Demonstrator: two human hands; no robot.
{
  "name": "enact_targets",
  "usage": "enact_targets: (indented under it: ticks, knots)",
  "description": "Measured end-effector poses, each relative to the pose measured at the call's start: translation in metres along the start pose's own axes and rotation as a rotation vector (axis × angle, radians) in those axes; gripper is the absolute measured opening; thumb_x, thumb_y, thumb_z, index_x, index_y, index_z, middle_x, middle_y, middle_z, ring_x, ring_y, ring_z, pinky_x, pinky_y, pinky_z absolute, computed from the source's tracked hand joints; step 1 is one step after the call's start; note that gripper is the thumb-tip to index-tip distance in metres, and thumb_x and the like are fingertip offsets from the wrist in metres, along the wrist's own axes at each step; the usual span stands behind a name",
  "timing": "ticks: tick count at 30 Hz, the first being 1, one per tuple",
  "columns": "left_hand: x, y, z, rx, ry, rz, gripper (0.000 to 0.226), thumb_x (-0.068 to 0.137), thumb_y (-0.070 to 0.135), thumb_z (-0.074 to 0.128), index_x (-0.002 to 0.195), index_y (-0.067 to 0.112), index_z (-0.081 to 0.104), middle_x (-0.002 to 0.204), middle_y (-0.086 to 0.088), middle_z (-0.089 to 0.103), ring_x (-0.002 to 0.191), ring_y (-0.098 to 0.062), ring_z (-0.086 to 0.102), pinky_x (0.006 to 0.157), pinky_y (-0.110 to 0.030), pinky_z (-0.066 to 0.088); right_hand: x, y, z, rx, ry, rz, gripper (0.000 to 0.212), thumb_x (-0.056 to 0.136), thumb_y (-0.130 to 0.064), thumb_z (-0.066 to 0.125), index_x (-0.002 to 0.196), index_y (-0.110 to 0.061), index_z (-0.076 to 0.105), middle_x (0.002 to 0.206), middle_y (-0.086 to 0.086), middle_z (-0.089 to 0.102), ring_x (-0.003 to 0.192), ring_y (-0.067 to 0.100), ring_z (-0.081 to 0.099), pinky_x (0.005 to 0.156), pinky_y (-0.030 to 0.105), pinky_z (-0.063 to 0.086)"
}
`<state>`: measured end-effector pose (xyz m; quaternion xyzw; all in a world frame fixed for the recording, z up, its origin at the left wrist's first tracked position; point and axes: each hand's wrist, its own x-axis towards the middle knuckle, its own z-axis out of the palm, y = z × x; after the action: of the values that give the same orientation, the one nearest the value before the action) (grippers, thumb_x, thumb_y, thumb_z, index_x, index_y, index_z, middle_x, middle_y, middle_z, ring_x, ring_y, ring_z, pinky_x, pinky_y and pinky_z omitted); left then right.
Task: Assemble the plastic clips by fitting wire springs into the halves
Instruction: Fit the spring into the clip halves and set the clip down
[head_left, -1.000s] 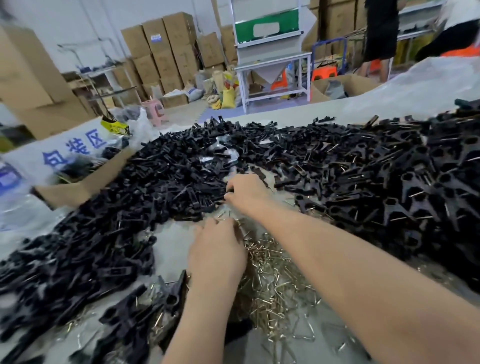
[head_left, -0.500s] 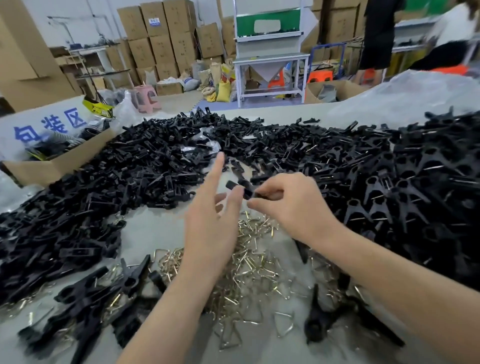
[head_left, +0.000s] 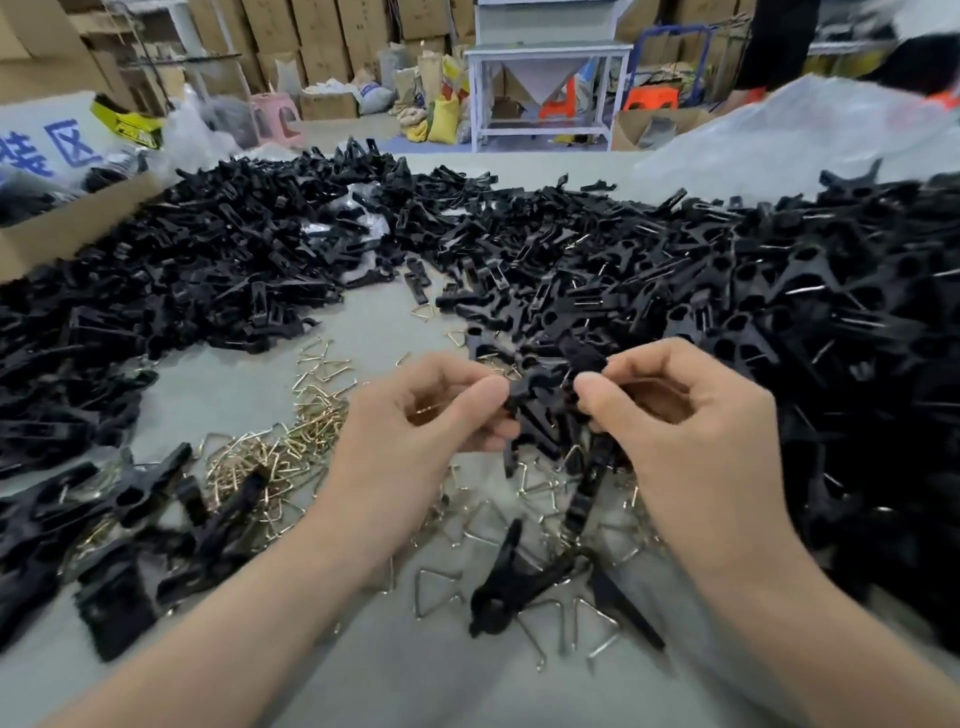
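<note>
**Black clip halves (head_left: 540, 402) pinched by left hand (head_left: 410, 431) and right hand (head_left: 696, 431)**

Both hands meet just above the smooth grey tabletop (head_left: 234, 384). Their fingers (head_left: 467, 374) are curled, with thumbs and forefingers gripping the matte plastic pieces between them. Blur hides how the pieces fit together. Beneath the hands lies a loose tangle of brass-coloured wire springs (head_left: 291, 452), each bent into an open triangle. A broad heap (head_left: 234, 270) of angular black halves rings the far side. A forked black clip (head_left: 506, 587) lies between the wrists.
</note>
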<state>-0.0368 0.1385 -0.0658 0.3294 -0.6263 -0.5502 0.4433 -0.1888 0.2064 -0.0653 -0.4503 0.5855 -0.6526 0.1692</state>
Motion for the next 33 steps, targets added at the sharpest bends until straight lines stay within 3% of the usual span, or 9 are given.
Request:
enact_targets:
  ticks: [3, 7, 11, 13, 17, 23, 26, 30, 33]
  knots:
    - [0.001, -0.001, 0.002, -0.115, -0.097, -0.083, 0.019, 0.062, 0.036, 0.073, 0.073, 0.019, 0.073, 0.067, -0.004, 0.07, 0.063, -0.014, 0.067, 0.064, -0.019, 0.054, -0.001, 0.002, 0.002, 0.058, -0.013, 0.033, 0.016, 0.081, -0.012, 0.072, 0.085, -0.024, 0.062, 0.079, 0.002, 0.067, 0.068, 0.016, 0.068, 0.066, 0.028, 0.055]
    - [0.0, -0.003, 0.003, -0.188, -0.145, -0.126, 0.012, 0.06, 0.029, 0.076, 0.063, 0.02, 0.069, 0.065, -0.005, 0.069, 0.062, -0.015, 0.068, 0.062, -0.018, 0.054, -0.002, 0.001, 0.003, 0.109, 0.015, 0.022, 0.028, 0.082, -0.004, 0.07, 0.092, -0.03, 0.069, 0.085, -0.008, 0.07, 0.072, 0.011, 0.069, 0.064, 0.017, 0.053]
    - [0.0, -0.005, 0.003, -0.306, -0.122, -0.115, 0.013, 0.063, 0.019, 0.077, 0.058, 0.017, 0.066, 0.076, -0.003, 0.072, 0.077, -0.022, 0.073, 0.065, -0.02, 0.056, -0.007, -0.003, 0.004, 0.107, -0.003, -0.016, 0.027, 0.076, -0.004, 0.075, 0.089, -0.028, 0.071, 0.087, -0.008, 0.072, 0.08, 0.007, 0.069, 0.071, 0.014, 0.052]
    - [0.001, -0.006, 0.001, -0.289, -0.14, -0.086, 0.017, 0.067, 0.018, 0.082, 0.06, 0.018, 0.066, 0.079, -0.001, 0.072, 0.08, -0.02, 0.073, 0.069, -0.021, 0.055, -0.012, -0.005, 0.007, 0.079, -0.058, -0.082, 0.025, 0.074, -0.002, 0.077, 0.085, -0.023, 0.069, 0.084, -0.005, 0.07, 0.08, 0.009, 0.068, 0.07, 0.013, 0.051]
    - [0.001, -0.006, -0.001, -0.159, -0.184, -0.038, 0.015, 0.066, 0.029, 0.08, 0.069, 0.025, 0.066, 0.07, 0.003, 0.065, 0.066, -0.012, 0.058, 0.065, -0.019, 0.048, -0.014, -0.01, 0.008, -0.1, -0.105, -0.284, 0.021, 0.075, 0.001, 0.075, 0.084, -0.017, 0.067, 0.09, -0.007, 0.063, 0.087, 0.013, 0.064, 0.073, 0.014, 0.049]
    - [-0.002, -0.008, 0.001, -0.155, -0.175, -0.021, 0.035, 0.067, 0.024, 0.082, 0.099, 0.03, 0.069, 0.073, 0.003, 0.066, 0.062, -0.012, 0.061, 0.066, -0.029, 0.05, -0.014, -0.011, 0.01, 0.136, -0.169, -0.143, 0.021, 0.076, 0.005, 0.071, 0.08, -0.016, 0.072, 0.088, -0.003, 0.069, 0.085, 0.009, 0.068, 0.074, 0.011, 0.05]
    - [-0.003, -0.009, 0.001, -0.184, -0.136, -0.022, 0.045, 0.065, 0.027, 0.081, 0.108, 0.027, 0.07, 0.071, 0.002, 0.066, 0.062, -0.012, 0.063, 0.065, -0.021, 0.051, -0.011, -0.011, 0.009, 0.186, -0.189, -0.072, 0.021, 0.078, 0.007, 0.069, 0.08, -0.014, 0.073, 0.085, -0.002, 0.071, 0.081, 0.005, 0.067, 0.072, 0.009, 0.048]
    - [-0.003, -0.011, 0.001, -0.192, -0.122, -0.038, 0.037, 0.066, 0.022, 0.081, 0.102, 0.018, 0.074, 0.077, -0.002, 0.07, 0.064, -0.011, 0.063, 0.066, -0.019, 0.052, -0.008, -0.01, 0.007, 0.219, -0.212, 0.025, 0.024, 0.078, 0.005, 0.069, 0.086, -0.017, 0.072, 0.085, -0.002, 0.073, 0.08, 0.007, 0.068, 0.072, 0.011, 0.05]
    - [-0.004, -0.01, 0.001, -0.158, -0.119, -0.066, 0.039, 0.062, 0.031, 0.079, 0.099, 0.02, 0.076, 0.082, -0.003, 0.073, 0.076, -0.013, 0.069, 0.069, -0.019, 0.053, -0.007, -0.01, 0.007, 0.287, -0.157, 0.065, 0.022, 0.075, 0.003, 0.071, 0.089, -0.015, 0.073, 0.099, 0.002, 0.07, 0.083, 0.007, 0.069, 0.074, 0.011, 0.051]
